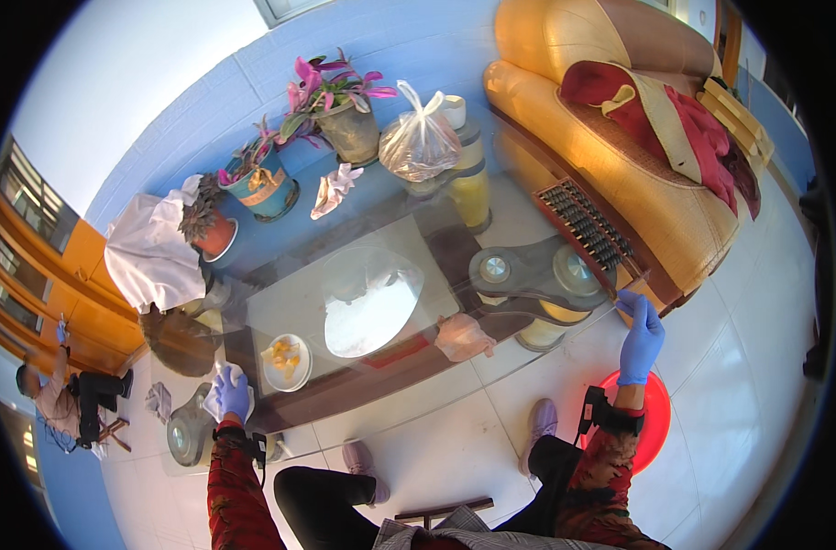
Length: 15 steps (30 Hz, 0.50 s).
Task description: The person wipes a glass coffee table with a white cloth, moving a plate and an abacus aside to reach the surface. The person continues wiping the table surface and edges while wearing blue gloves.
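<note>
My left hand [231, 393], in a blue glove, presses a white cloth [247, 405] onto the left front part of a glass table [390, 405]. Just right of it a white plate [301, 375] holds yellow-orange pieces. My right hand [639, 337], gloved alike, has its fingertips together at the near end of a black-beaded abacus [586, 223] in a reddish frame, beside the glass's right edge; whether they grip its frame cannot be told. Beneath that forearm a red basin [655, 419] rests on the floor. A crumpled pinkish bag or cloth [463, 338] lies near the front edge.
Potted plants [353, 130], a knotted plastic bag [421, 141] and a crumpled tissue [335, 191] line the far side. A white cloth [153, 251] drapes something at left. A tan armchair [548, 130] with a red garment stands right. Another person [60, 405] sits far left.
</note>
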Motion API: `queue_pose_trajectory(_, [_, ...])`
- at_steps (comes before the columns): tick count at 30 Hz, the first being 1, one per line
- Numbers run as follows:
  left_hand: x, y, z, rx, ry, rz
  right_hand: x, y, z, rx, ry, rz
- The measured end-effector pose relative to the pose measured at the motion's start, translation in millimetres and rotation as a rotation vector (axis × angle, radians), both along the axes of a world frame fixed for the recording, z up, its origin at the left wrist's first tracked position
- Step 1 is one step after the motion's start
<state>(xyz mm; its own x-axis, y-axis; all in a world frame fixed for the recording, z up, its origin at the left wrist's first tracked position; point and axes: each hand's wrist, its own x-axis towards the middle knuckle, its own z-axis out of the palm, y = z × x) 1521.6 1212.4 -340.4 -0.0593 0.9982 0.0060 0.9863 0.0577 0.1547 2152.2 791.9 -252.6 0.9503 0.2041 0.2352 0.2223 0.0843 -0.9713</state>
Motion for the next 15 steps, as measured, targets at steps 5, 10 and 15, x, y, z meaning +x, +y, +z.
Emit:
queue_pose_trajectory(5, [66, 76, 5, -0.147, 0.119, -0.176, 0, 8, 3, -0.080, 0.024, -0.031])
queue_pose_trajectory(10, [243, 118, 11, -0.032, -0.077, -0.291, -5, 29, 3, -0.140, 0.030, -0.033])
queue_pose_trajectory(15, [385, 127, 12, -0.026, 0.000, -0.625, -1, 48, -7, -0.150, -0.009, 0.038])
